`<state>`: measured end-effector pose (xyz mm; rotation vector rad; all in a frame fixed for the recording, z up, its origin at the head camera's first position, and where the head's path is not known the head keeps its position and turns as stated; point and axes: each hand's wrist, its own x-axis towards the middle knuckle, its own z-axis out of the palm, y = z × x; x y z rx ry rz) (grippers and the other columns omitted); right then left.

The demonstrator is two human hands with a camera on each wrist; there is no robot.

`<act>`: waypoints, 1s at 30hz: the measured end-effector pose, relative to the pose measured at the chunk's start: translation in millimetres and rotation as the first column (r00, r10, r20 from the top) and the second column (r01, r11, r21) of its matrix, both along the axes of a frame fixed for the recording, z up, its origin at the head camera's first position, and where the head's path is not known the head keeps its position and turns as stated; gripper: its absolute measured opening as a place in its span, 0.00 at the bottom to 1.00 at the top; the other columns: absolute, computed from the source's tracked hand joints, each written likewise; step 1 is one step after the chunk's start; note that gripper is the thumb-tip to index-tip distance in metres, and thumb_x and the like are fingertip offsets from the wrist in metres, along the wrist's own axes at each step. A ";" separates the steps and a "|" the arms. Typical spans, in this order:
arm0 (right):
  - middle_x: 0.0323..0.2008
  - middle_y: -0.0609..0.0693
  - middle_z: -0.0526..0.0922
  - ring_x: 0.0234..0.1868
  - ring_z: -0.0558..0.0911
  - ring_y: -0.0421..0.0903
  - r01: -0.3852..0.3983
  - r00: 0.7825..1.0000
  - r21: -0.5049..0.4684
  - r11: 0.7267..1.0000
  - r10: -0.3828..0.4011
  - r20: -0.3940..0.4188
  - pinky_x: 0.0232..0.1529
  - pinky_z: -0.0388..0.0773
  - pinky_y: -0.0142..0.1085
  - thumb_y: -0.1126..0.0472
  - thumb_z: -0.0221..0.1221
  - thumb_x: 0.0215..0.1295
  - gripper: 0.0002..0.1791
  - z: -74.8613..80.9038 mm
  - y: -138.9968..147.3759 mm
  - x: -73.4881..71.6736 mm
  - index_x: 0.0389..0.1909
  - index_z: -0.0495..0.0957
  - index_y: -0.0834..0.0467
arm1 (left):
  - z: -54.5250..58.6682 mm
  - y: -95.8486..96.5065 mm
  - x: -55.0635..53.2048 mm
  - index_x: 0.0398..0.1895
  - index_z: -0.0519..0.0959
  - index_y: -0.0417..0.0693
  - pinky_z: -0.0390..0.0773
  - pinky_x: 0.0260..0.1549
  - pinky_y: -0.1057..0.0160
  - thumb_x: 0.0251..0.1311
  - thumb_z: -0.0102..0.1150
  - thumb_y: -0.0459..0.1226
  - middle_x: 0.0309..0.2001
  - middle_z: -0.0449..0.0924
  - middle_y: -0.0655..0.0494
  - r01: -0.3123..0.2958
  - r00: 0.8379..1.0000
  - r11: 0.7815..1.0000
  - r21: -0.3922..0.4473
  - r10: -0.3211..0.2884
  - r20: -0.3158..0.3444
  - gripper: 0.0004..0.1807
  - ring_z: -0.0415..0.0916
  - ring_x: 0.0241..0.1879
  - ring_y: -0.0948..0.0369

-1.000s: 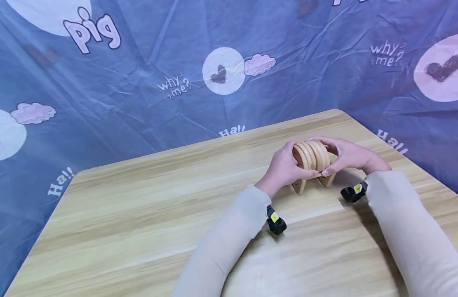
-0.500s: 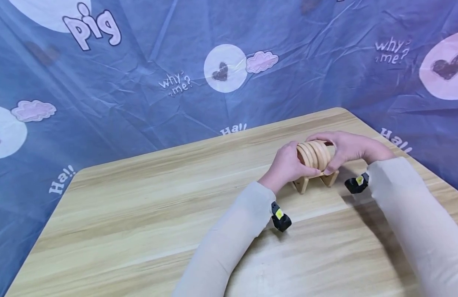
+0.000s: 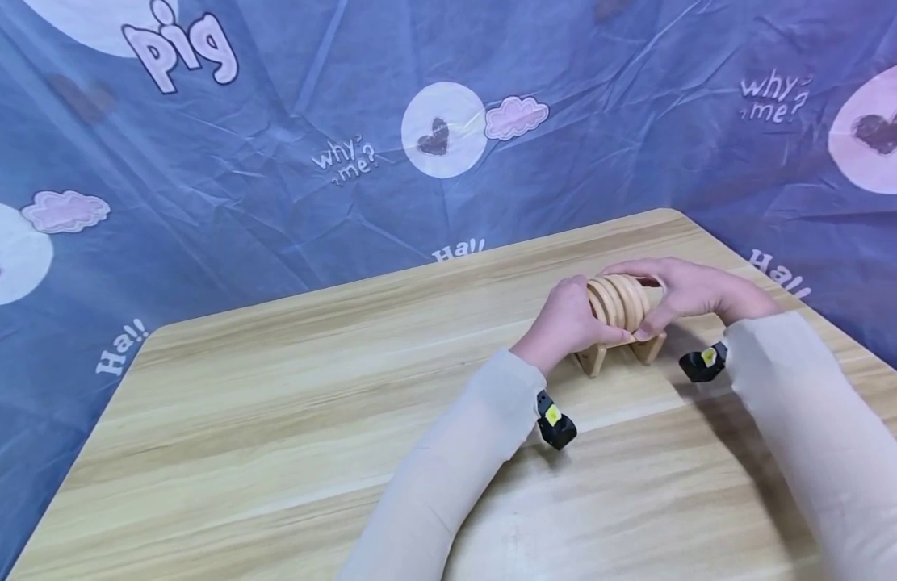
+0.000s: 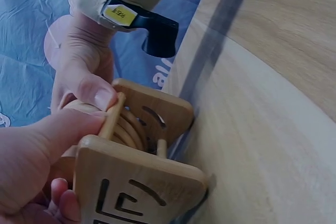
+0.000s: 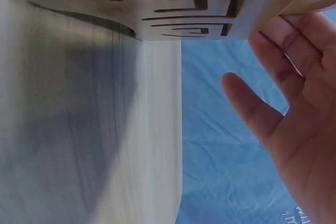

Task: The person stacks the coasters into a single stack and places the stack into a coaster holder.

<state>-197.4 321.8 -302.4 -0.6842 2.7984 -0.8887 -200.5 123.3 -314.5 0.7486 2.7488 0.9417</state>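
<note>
Several round wooden coasters [image 3: 617, 300] stand on edge in a row, in a small wooden rack [image 3: 595, 361] on the table. My left hand [image 3: 563, 321] holds the row at its left end, the thumb along the front. At the other end my right hand [image 3: 684, 292] curves over the row, thumb low at the front and fingers over the top. The left wrist view shows both thumbs meeting near the rack's rod [image 4: 111, 118], beside an end panel [image 4: 142, 179] with cut-out slots. Palm and some fingers of the right hand [image 5: 307, 124] show in the right wrist view.
The rack stands on the right part of a wood-grain table [image 3: 295, 420]. Behind the table hangs a blue printed cloth [image 3: 274, 161]. Each wrist wears a black camera with a yellow label, the left camera [image 3: 555, 421] and the right camera [image 3: 704, 363].
Both hands, the coasters and the rack have shifted slightly to the right in the head view. The hands keep much the same hold, and the view itself has tilted a little.
</note>
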 end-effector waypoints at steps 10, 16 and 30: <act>0.57 0.58 0.74 0.51 0.70 0.31 -0.010 0.999 -0.025 1.000 0.011 0.032 0.57 0.65 0.55 0.62 0.74 0.31 0.52 -0.6 1.4 1.1 0.65 0.63 0.59 | 6.9 0.4 -0.6 0.51 0.69 0.48 0.73 0.35 0.75 0.34 0.75 0.51 0.41 0.74 0.60 0.004 0.999 0.999 -0.041 -0.002 0.048 0.39 0.71 0.38 0.68; 0.58 0.54 0.73 0.51 0.66 0.23 -0.056 0.998 -0.044 0.997 0.057 0.011 0.59 0.67 0.41 0.64 0.73 0.35 0.50 -4.5 2.3 1.3 0.65 0.62 0.62 | 8.4 0.9 -2.1 0.48 0.71 0.50 0.73 0.34 0.74 0.33 0.76 0.52 0.38 0.75 0.61 -0.006 0.998 0.995 -0.097 0.011 0.054 0.37 0.72 0.35 0.68; 0.55 0.67 0.74 0.55 0.70 0.67 -0.032 0.999 0.004 0.999 0.032 -0.021 0.55 0.65 0.62 0.62 0.75 0.28 0.50 2.4 -2.9 0.0 0.60 0.66 0.68 | 10.0 4.6 -4.4 0.50 0.72 0.51 0.74 0.32 0.73 0.34 0.73 0.56 0.39 0.76 0.61 -0.020 0.999 0.985 -0.173 0.027 0.036 0.38 0.72 0.34 0.67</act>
